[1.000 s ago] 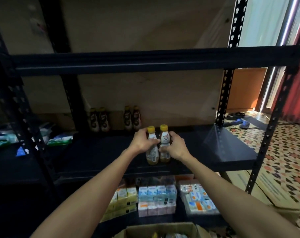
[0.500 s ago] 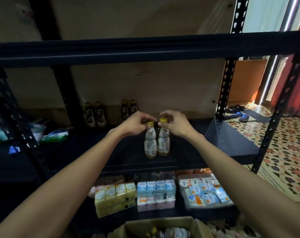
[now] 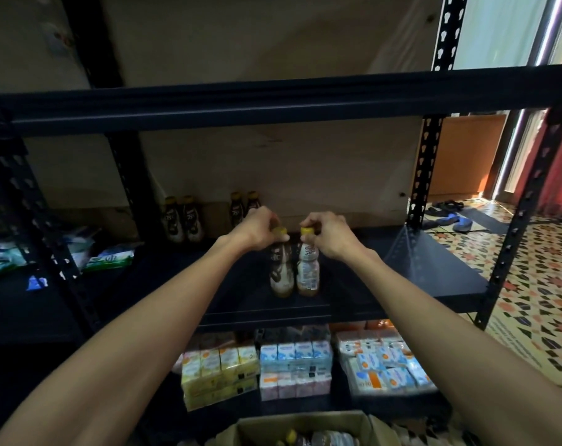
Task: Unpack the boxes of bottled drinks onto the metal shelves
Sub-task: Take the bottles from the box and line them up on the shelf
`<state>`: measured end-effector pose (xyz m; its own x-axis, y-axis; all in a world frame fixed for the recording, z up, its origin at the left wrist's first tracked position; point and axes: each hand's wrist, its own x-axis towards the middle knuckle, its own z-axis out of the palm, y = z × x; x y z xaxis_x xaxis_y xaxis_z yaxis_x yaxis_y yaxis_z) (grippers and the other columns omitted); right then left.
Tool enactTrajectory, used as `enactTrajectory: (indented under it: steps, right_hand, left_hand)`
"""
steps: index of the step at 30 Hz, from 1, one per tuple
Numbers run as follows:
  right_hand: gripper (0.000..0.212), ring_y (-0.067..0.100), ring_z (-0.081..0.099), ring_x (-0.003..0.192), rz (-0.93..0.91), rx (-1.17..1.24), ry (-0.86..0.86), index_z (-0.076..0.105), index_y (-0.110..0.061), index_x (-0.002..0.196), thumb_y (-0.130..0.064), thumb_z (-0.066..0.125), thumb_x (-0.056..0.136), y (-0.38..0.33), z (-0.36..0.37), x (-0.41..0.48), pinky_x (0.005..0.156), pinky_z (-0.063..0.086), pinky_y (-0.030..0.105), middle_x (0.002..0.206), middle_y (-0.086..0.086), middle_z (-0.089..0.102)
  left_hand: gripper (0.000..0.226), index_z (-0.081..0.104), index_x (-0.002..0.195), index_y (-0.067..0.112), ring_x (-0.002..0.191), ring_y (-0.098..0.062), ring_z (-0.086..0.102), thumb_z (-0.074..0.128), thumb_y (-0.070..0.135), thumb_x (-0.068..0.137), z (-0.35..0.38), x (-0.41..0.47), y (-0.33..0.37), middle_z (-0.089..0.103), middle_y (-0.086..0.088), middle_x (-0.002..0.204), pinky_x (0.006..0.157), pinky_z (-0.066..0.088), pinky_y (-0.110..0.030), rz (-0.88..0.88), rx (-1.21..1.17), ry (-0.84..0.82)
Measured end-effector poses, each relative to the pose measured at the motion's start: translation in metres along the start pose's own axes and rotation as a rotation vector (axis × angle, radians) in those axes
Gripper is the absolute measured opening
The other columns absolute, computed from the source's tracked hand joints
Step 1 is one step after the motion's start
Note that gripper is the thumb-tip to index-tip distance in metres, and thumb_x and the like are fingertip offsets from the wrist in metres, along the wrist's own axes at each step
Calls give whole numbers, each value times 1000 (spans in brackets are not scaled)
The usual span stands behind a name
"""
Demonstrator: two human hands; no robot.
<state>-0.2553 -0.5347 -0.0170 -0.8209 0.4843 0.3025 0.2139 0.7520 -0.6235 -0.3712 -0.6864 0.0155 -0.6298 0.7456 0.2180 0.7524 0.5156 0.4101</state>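
Observation:
Two small yellow-capped drink bottles stand side by side on the dark metal shelf (image 3: 434,278). My left hand (image 3: 260,231) grips the cap of the left bottle (image 3: 281,273). My right hand (image 3: 328,233) grips the cap of the right bottle (image 3: 307,273). Both bottles are upright and seem to rest on the shelf. Several more bottles (image 3: 183,220) stand at the back of the same shelf. An open cardboard box (image 3: 305,426) with more bottles sits at the bottom edge of the view.
A black crossbeam (image 3: 273,101) of the upper shelf runs overhead. Packs of small drink cartons (image 3: 294,362) fill the shelf below. Plastic packets (image 3: 109,257) lie at the left. Black uprights (image 3: 421,175) frame the rack. Patterned tiled floor and sandals (image 3: 447,217) are at the right.
The two bottles moved from the shelf's front edge further in. My hands shifted from their bodies up to their caps.

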Motion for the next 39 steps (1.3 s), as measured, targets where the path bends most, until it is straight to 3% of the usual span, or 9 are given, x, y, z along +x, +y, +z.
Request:
enactTrajectory:
  steps: [2, 6, 10, 14, 20, 24, 28, 32, 39]
  right_hand:
    - [24, 14, 61, 107, 18, 11, -7, 69, -29, 112, -25, 75, 90, -1, 1, 0, 96, 47, 27, 118, 1, 65]
    - [26, 12, 61, 104, 15, 42, -3, 69, -24, 116, -21, 75, 90, 0, -3, -3, 94, 49, 27, 113, -3, 66]
    - [26, 9, 57, 100, 14, 55, 5, 69, -22, 115, -19, 75, 90, 0, -1, -2, 91, 45, 22, 115, 0, 65]
    - [25, 14, 61, 104, 34, 82, -8, 69, -26, 109, -26, 79, 86, -2, 1, 0, 95, 51, 29, 117, 2, 65]
    - [15, 12, 64, 98, -19, 41, -19, 71, -20, 96, -26, 81, 85, -7, -8, 1, 73, 44, 18, 99, -5, 68]
    - [31, 11, 59, 119, -15, 13, -153, 73, -26, 117, -15, 76, 88, -11, -22, 8, 93, 43, 22, 124, -5, 67]
    - [39, 12, 60, 117, -36, 30, -129, 72, -21, 122, -32, 79, 86, -7, -17, 5, 92, 40, 21, 124, -3, 69]
    - [20, 10, 62, 112, -41, 42, -91, 76, -21, 112, -19, 73, 92, -7, -17, 8, 84, 44, 13, 118, -3, 71]
    - [37, 13, 58, 117, -31, 12, -165, 68, -25, 124, -33, 76, 89, -5, -16, 9, 95, 44, 26, 123, -6, 65]
  left_hand:
    - [50, 63, 123, 11, 98, -16, 57, 78, 37, 83, 2, -2, 2, 59, -1, 105, 84, 48, -28, -40, -48, 23]
    - [59, 52, 138, 18, 119, -21, 57, 77, 25, 85, 1, -1, 0, 59, -5, 129, 95, 47, -29, 7, -13, -96]
    - [37, 66, 113, 17, 96, -17, 64, 82, 25, 81, 7, -2, 1, 65, 0, 99, 81, 52, -28, -37, -45, -20]
    - [38, 68, 116, 16, 92, -14, 60, 81, 26, 82, 14, -5, 1, 66, -5, 107, 86, 54, -31, -51, -67, 41]
    - [43, 66, 119, 19, 103, -20, 63, 82, 30, 80, 17, -8, 3, 63, -5, 114, 88, 55, -33, -86, -93, 45]
    - [49, 63, 126, 18, 107, -22, 62, 80, 27, 82, 20, -10, 4, 61, -7, 120, 91, 54, -34, -114, -118, 69]
    - [48, 63, 126, 16, 108, -22, 63, 80, 26, 82, 21, -10, 4, 65, -7, 117, 91, 54, -34, -118, -124, 81]
    - [50, 64, 126, 18, 109, -23, 63, 81, 28, 81, 22, -10, 3, 65, -8, 117, 95, 54, -39, -116, -123, 89]
    - [46, 66, 123, 18, 106, -22, 64, 81, 26, 81, 23, -10, 3, 68, -7, 111, 93, 55, -37, -99, -101, 105]
